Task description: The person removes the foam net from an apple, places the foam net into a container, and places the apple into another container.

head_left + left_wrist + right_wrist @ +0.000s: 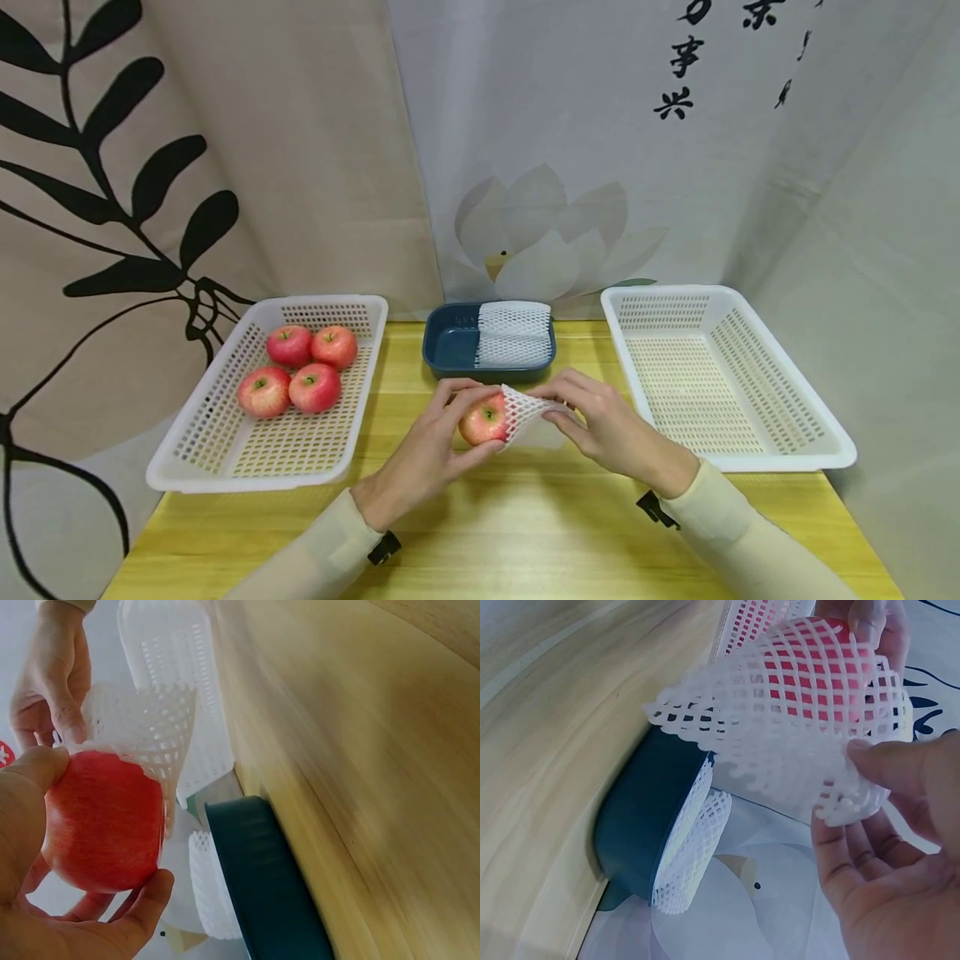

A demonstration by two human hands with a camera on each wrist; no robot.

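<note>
Above the middle of the table, my left hand (438,437) holds a red apple (483,419) between thumb and fingers. A white foam net sleeve (521,411) covers the apple's right side. My right hand (603,425) pinches the sleeve's free end between thumb and fingers. In the left wrist view, much of the apple (105,825) is bare, with the net (161,727) around its far edge. The right wrist view shows the net (802,697) spread wide, red apple showing through its mesh.
A white basket (341,467) on the left holds several apples (315,388). Behind the hands, a dark blue tray (452,337) contains folded foam nets (513,335). Another white basket (787,461) stands at the right. A printed curtain (330,150) hangs behind the wooden table (525,550).
</note>
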